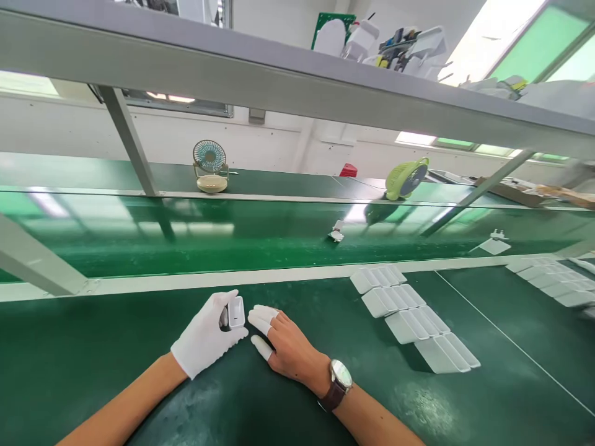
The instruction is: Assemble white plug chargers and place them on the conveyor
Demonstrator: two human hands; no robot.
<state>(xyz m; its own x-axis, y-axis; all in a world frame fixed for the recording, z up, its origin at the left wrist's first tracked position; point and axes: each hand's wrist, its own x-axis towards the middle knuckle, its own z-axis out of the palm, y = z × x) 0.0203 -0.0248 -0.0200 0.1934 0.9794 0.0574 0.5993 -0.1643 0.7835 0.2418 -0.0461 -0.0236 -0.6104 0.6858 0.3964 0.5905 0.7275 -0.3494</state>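
My left hand [208, 334], in a white glove, is closed round a small white plastic shell [236, 311] and holds it upright just above the green bench. My right hand [279, 339] is bare except for white finger cots on its fingertips. It rests on the bench just right of the shell, fingers loosely curled and pointing at it, holding nothing. A brown-strapped watch [339, 379] sits on the right wrist.
Rows of several white shells [411, 317] lie to the right of my hands, more at the far right [553, 279]. A green conveyor belt [260, 235] carries two small white parts [336, 231]. Two desk fans [211, 165] stand behind it. A grey shelf [279, 80] overhangs.
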